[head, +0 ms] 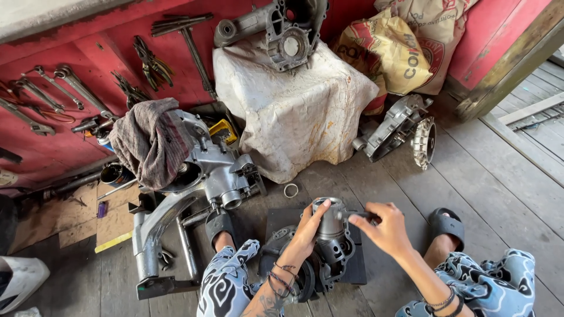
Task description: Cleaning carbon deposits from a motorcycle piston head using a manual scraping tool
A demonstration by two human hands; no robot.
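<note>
Grey plank floor (505,194) — engine casings (200,170), ring (291,190), cardboard (88,226), black mat (282,220) on it.

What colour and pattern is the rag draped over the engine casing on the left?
The rag is dull pinkish-grey with a faint plaid check, seen in the head view, the only one.

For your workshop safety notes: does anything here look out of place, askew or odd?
A small metal ring lies loose on the floor planks, apart from the engine part under the left hand and right hand.
</note>
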